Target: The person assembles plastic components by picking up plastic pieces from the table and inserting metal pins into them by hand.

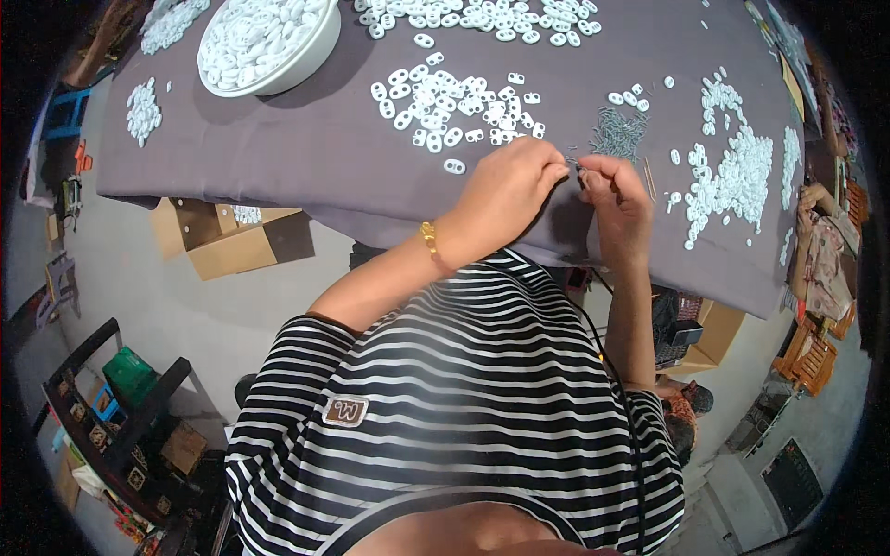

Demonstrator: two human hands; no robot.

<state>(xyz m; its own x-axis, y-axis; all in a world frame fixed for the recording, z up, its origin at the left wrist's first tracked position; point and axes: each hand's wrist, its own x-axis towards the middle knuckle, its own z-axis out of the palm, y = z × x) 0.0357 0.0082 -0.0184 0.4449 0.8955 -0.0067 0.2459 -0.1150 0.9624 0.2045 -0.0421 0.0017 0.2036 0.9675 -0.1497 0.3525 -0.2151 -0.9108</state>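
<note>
Near the table's front edge my left hand (pixel 513 188) and my right hand (pixel 621 199) meet fingertip to fingertip. Both are closed in a pinch. A tiny grey sliver shows between them, too small to name; the fingers cover the rest. Just beyond my right hand lies a heap of small grey metal pieces (pixel 619 132) that look like springs. Past my left hand, white oval two-hole pieces like cord locks (pixel 452 100) are spread loosely, with one lone oval piece (pixel 453 167) nearer me. Two thin wooden sticks (pixel 649 179) lie beside my right hand.
A white bowl (pixel 320 57) heaped with white pieces stands at the far left of the grey tablecloth (pixel 278 157). More white pieces (pixel 737 176) lie in a pile at the right. Below the table is an open cardboard box (pixel 236 258). Another person's arm (pixel 816 199) shows at the right.
</note>
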